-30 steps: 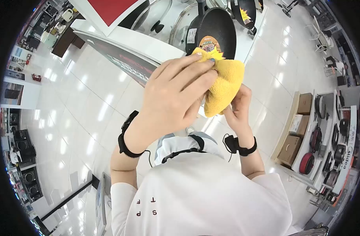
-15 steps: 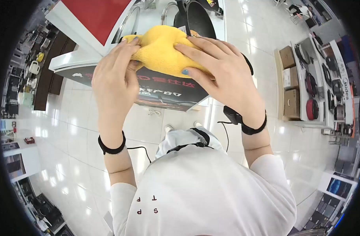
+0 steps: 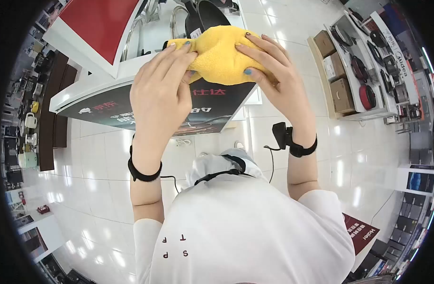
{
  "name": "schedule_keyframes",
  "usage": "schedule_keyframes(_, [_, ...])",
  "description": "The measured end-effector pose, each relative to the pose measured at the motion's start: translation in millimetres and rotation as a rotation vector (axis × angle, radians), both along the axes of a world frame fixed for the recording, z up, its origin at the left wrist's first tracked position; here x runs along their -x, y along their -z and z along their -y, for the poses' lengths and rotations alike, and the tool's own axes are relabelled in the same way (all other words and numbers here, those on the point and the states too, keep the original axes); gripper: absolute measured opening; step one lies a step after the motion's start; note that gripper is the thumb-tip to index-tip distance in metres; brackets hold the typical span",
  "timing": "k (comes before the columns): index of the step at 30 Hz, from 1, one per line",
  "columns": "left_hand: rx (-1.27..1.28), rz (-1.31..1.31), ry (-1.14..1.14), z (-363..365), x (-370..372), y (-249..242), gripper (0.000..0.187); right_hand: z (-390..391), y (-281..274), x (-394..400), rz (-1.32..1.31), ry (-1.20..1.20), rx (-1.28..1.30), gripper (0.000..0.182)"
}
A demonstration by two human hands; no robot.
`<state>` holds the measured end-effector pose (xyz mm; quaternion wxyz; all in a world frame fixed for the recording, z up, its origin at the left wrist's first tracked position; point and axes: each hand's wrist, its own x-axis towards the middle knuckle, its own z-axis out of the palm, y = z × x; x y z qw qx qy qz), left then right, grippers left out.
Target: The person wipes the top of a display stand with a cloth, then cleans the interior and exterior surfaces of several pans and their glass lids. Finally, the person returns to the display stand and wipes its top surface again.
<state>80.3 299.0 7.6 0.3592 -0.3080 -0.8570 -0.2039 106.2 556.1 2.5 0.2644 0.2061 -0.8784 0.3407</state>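
A yellow cloth (image 3: 221,54) is bunched between my two hands, bulging in the middle. My left hand (image 3: 162,90) grips its left end, fingertips on top and thumb underneath. My right hand (image 3: 283,78) closes on its right side, fingers spread over the top and thumb at the near edge. A small dark tip (image 3: 165,45) shows at the cloth's left end; whatever may lie under the cloth is hidden. Just beyond it, a black pan (image 3: 212,15) rests on the white display counter (image 3: 124,71).
A red panel (image 3: 98,26) stands on the counter's left. Dark printed signage (image 3: 98,113) covers its near side. Shelves (image 3: 368,106) with pans and boxes stand at right, and a brown shelf (image 3: 47,137) at left. Cables (image 3: 272,165) hang by my wrists.
My view has shifted, so the counter sits further left. Both hands still hold the cloth; my left hand appears further right, and the cloth looks more rounded.
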Motion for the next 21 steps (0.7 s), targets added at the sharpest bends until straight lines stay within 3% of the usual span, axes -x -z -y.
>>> schedule_keyframes(1, [0.006, -0.010, -0.008, 6.6, 1.5, -0.1, 0.032, 4.9, -1.7, 0.3, -0.112, 0.063, -0.168, 0.039])
schedule_keyframes(5, [0.026, 0.052, -0.096, 26.8, -2.4, -8.0, 0.035, 31.7, -8.4, 1.6, -0.203, 0.133, -0.330, 0.037])
schedule_keyframes(13, [0.034, -0.051, 0.030, -12.4, -5.6, -0.3, 0.039, 13.8, -1.9, 7.7, -0.100, 0.064, -0.080, 0.032])
schedule_keyframes(17, [-0.004, -0.022, 0.026, -0.8, -8.4, 2.8, 0.040, 20.6, -4.1, 0.6, -0.104, 0.108, -0.083, 0.033])
schedule_keyframes(21, [0.029, 0.017, -0.072, 19.9, -15.0, -3.4, 0.042, 32.1, -20.3, 1.5, -0.117, 0.099, -0.271, 0.033])
